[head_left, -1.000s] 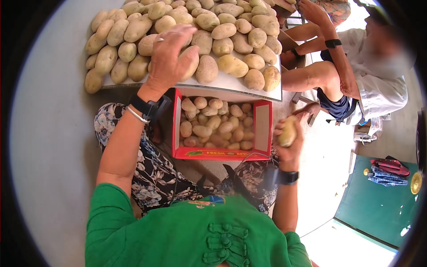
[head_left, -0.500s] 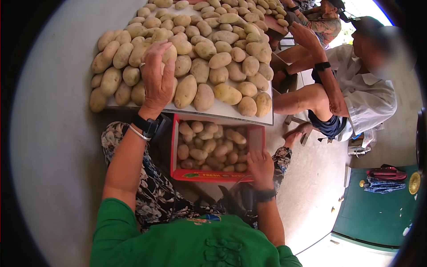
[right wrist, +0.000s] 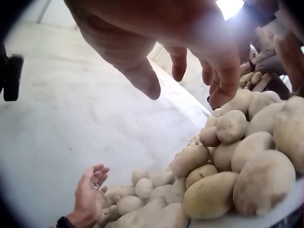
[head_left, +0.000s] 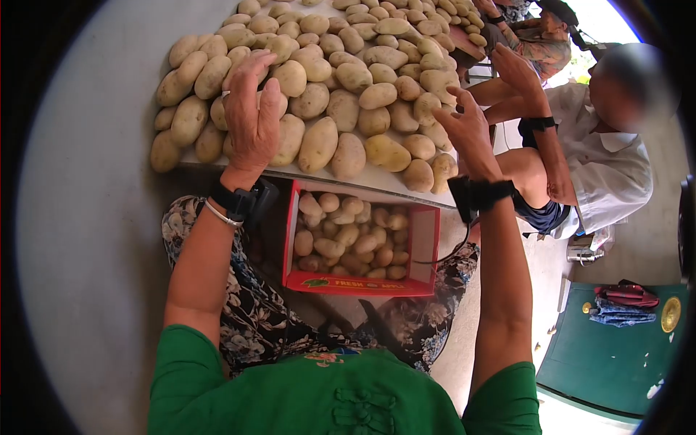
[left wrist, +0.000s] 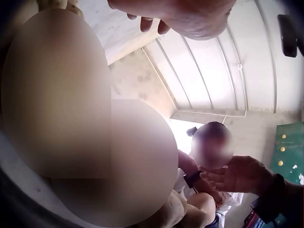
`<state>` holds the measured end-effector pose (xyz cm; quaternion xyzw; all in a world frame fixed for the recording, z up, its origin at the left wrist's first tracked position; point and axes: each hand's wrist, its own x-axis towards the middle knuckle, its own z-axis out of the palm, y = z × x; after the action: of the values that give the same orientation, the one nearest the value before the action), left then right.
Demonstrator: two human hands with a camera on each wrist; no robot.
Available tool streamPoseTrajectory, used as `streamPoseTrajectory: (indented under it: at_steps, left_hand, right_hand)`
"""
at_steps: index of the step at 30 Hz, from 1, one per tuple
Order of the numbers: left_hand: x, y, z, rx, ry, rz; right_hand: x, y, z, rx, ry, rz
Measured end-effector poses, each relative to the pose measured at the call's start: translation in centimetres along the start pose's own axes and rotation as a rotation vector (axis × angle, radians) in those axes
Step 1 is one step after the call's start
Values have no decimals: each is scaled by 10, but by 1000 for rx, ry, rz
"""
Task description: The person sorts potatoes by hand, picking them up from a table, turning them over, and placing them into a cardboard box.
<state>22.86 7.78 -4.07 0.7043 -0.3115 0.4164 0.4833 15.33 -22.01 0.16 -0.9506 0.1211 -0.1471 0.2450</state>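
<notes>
- Nearest are a green cloth shirt (head_left: 304,391) and dark, flowered trousers (head_left: 243,304) in soft folds.
- Past them sits the red cardboard box (head_left: 362,284), straight-walled and open at the top, with small potatoes (head_left: 330,248) inside. Skins bruise on a drop, so a potato is best lowered close to the others and let go gently.
- Behind the box runs the pale, smooth desk (head_left: 380,183), its thin edge just beside the rim. Anything round near that edge could roll, so a light, steady touch suits it.
- The left hand (head_left: 251,119) is over the near left part of the heap, thumb apart and fingers loosely straight, holding nothing visible; whether it touches a skin, I cannot tell.
- The right hand (head_left: 470,134) is above the right side of the heap, fingers wide and empty. Curving them round the middle of one potato, thumb opposite, should grip better than pinching an end.
- The large potatoes (head_left: 317,145) lie under and around both hands: long ovals and rounder lumps, matt, dusty tan, with faint spots. One yellow potato (head_left: 387,153) stands out near the edge.
- Farther right, someone in a thin, creased white shirt (head_left: 609,167) sits near a flat green door (head_left: 616,355).
</notes>
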Motion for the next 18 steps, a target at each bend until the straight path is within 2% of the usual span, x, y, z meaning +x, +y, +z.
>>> streamPoseTrajectory:
  at_steps: [1, 3, 4, 6, 7, 10, 12, 16, 17, 18]
  left_hand:
    - [2, -3, -1, 2, -5, -8]
    - [0, -6, 0, -12, 20, 29]
    - [-4, -8, 0, -13, 1, 4]
    - [0, -15, -1, 17, 14, 45]
    - [6, 15, -3, 11, -30, 7]
    - [4, 10, 0, -65, 6, 49]
    - [6, 15, 2, -54, -14, 16]
    - [7, 20, 0, -17, -63, -68]
    - [6, 19, -1, -4, -67, -74]
    - [4, 18, -1, 12, -71, -79]
  right_hand:
    - [12, 3, 5, 0, -9, 4]
    - [24, 14, 21, -191, -101, -88]
    - [28, 11, 26, -218, -159, -48]
    - [31, 13, 37, -294, -172, -6]
    - [33, 13, 41, -338, -166, -1]
    - [30, 8, 44, -283, -146, 71]
    - [32, 12, 43, -279, -130, 51]
    - [22, 14, 28, -109, -108, 57]
    - [12, 15, 19, 38, -60, 0]
    - [-16, -11, 0, 350, -76, 83]
